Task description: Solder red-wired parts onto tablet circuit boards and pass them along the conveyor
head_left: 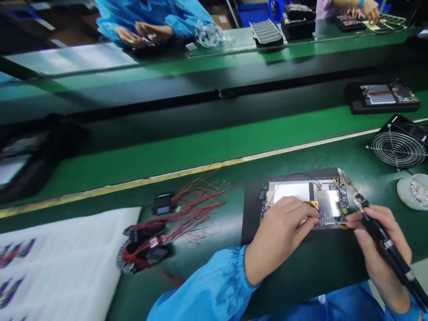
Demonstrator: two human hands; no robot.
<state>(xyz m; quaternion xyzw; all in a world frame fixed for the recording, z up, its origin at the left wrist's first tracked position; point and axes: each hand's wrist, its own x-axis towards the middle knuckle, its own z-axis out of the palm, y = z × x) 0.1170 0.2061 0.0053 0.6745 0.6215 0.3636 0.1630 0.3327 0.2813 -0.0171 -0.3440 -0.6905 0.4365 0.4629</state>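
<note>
A dark green counter [220, 232] stretches out below my camera, and past it a bright green strip [230, 138] crosses the view on a slant. Beyond that I see a person in blue sleeves [187, 24] working with both hands, and at far right another person's hands [369, 11].

On my side, an opened tablet [294, 191] lies on a black pad [251, 214], its circuit board [329, 203] towards the right. My left hand [281, 227] reaches over the tablet's lower edge, thumb and forefinger tips close together at the board; I cannot tell whether they are clamped on anything.

The fingers of my right hand [379, 265] are closed around the black soldering iron [389, 247]. Its tip points up and left, near the board's upper right corner; contact I cannot make out. The thumb and forefinger of that hand reach forward to the board's right edge, their tips near each other, and what lies between them is too small to tell.

To the left are a bundle of red wires [197, 209] and a white sheet [76, 258]; to the right, a fan [397, 149] and a white bowl [403, 191].
</note>
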